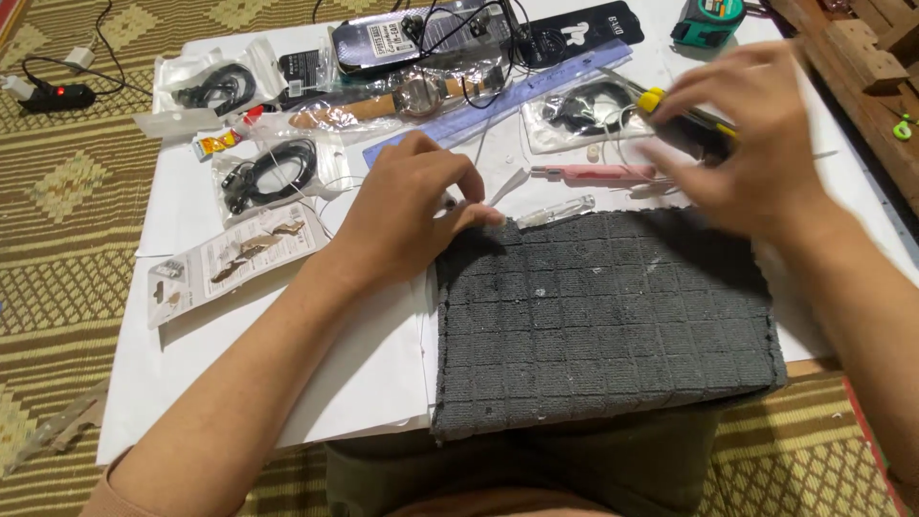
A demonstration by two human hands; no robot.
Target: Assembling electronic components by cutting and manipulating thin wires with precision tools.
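My left hand (414,206) rests at the far left corner of a dark grey checked cloth (603,316), its fingertips pinched on a small white strip (505,184). My right hand (742,144), blurred, hovers over the cloth's far right corner and grips a yellow-handled tool (661,101). A pink craft knife (593,173) and a clear small screwdriver (555,211) lie between the two hands, just beyond the cloth.
White paper (373,373) covers a low board on a woven mat. Bags of black cables (273,172), a wristwatch (412,96), a blue ruler (498,105), a green tape measure (706,19), packaging and a glue tube (218,144) lie at the far side. Wooden blocks (871,57) stand right.
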